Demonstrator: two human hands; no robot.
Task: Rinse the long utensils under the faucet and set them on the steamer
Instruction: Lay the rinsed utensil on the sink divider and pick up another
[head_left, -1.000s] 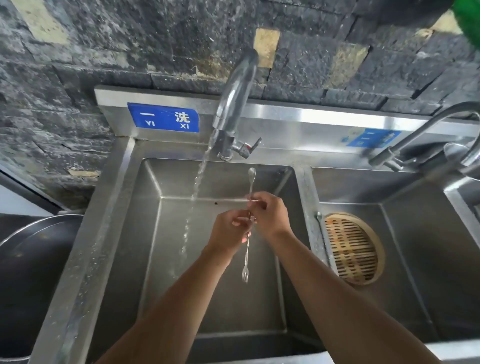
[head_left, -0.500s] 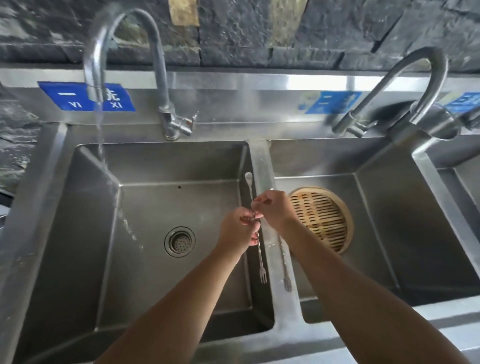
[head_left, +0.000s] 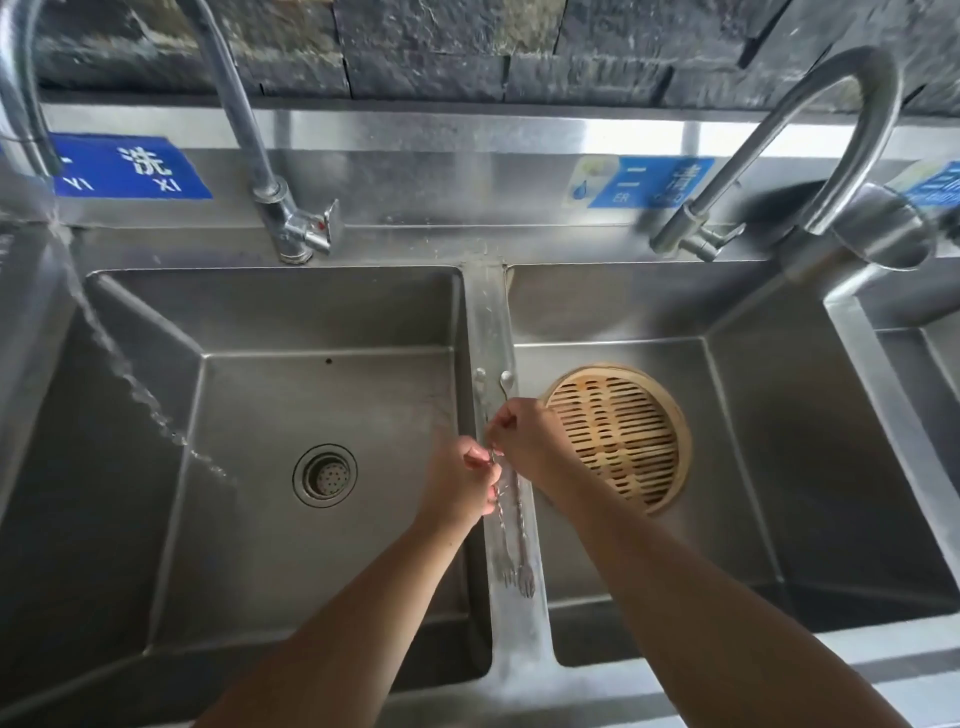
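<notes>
Both hands, left (head_left: 460, 486) and right (head_left: 527, 441), were close together over the divider rim (head_left: 488, 322) between the two sink basins, fingers pinched on the mid-stems of the two long utensils (head_left: 518, 525), though I couldn't tell which hand had which. The pair ran along that rim, spoon tips toward the back edge and fork tips toward the front, just beside the bamboo steamer (head_left: 618, 436) in the right basin. They looked thin, stiff, light and probably slippery when wet, so I'd grab the twisted middle, not the smooth ends.
</notes>
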